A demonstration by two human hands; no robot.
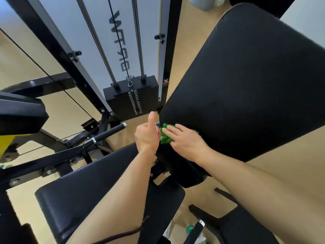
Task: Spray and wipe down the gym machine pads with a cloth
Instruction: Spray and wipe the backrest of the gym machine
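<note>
Green cloth (165, 136), at centre frame, lies pressed on the lower edge of the back pad (246, 81) under the straight fingers (173, 132) of my right hand (185, 140), mid-wipe, while my left hand (147, 135) curls thumb-up around something I cannot tell; next, I judge, a firm sweep upward.

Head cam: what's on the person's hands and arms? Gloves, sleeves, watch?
Left hand and right hand wear no gloves, and no rings or watch are visible. No sleeves show up to the frame edge. A dark cord lies across the left forearm; I can't tell if it's worn.

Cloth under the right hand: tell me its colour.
The cloth is green; the head view shows it.
</note>
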